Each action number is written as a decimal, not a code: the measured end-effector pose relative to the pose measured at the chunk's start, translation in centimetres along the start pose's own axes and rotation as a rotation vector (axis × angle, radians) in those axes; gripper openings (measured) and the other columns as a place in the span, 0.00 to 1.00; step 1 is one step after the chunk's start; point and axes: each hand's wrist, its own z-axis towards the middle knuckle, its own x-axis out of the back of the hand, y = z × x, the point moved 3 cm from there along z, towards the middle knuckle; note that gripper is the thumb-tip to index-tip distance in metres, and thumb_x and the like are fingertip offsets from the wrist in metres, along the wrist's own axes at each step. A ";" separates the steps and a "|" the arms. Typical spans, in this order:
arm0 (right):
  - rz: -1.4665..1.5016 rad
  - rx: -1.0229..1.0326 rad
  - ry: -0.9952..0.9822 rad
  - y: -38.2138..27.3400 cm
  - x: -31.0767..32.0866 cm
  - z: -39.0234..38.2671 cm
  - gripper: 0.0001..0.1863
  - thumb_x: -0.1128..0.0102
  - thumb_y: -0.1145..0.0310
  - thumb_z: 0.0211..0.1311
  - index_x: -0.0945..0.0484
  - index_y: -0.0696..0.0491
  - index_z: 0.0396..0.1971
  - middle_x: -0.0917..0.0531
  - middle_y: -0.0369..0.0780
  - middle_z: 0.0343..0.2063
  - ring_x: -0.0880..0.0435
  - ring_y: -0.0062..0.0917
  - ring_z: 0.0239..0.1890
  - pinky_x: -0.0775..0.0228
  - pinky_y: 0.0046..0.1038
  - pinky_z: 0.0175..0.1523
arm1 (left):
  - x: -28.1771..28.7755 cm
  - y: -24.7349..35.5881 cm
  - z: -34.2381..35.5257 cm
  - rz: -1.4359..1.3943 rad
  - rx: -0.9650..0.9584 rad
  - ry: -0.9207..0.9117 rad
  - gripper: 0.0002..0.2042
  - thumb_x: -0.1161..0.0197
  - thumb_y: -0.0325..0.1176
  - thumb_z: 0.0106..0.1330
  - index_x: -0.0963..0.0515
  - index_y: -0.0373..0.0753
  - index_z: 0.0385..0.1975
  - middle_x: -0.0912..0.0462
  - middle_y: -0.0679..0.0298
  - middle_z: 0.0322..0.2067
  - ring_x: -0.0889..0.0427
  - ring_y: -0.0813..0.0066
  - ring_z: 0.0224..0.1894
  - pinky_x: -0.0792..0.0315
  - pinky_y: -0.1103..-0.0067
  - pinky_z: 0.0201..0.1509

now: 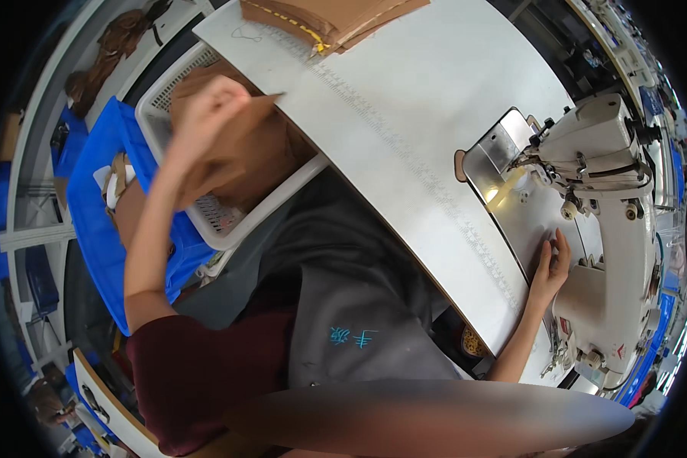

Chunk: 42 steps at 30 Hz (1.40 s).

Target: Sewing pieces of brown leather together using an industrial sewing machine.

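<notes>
Over a white plastic basket (266,204) at the left, my left hand (210,111) is closed, somewhat smeared by motion. A brown fabric piece (244,126) hangs from its fingers, one corner reaching the table edge. More brown fabric (282,156) lies in the basket beneath. My right hand (553,267) rests at the right on the metal bed of a white sewing machine (611,145), fingers apart and holding nothing. The machine's lamp lights the needle area, where a yellowish strip (506,191) lies.
A stack of brown cut pieces (336,19) sits at the far edge of the white table (404,122), which has a printed ruler scale. Beyond the basket stands a blue bin (103,221) with fabric inside. A dark apron (359,305) covers my lap.
</notes>
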 end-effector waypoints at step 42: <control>-0.263 0.129 -0.036 -0.7 -0.2 -0.1 0.13 0.45 0.69 0.67 0.21 0.55 0.48 0.20 0.42 0.50 0.22 0.33 0.50 0.32 0.29 0.54 | 1.0 0.9 28.7 -0.343 -0.189 -0.177 0.09 0.42 0.32 0.65 0.19 0.35 0.39 0.16 0.63 0.36 0.19 0.74 0.34 0.25 0.78 0.39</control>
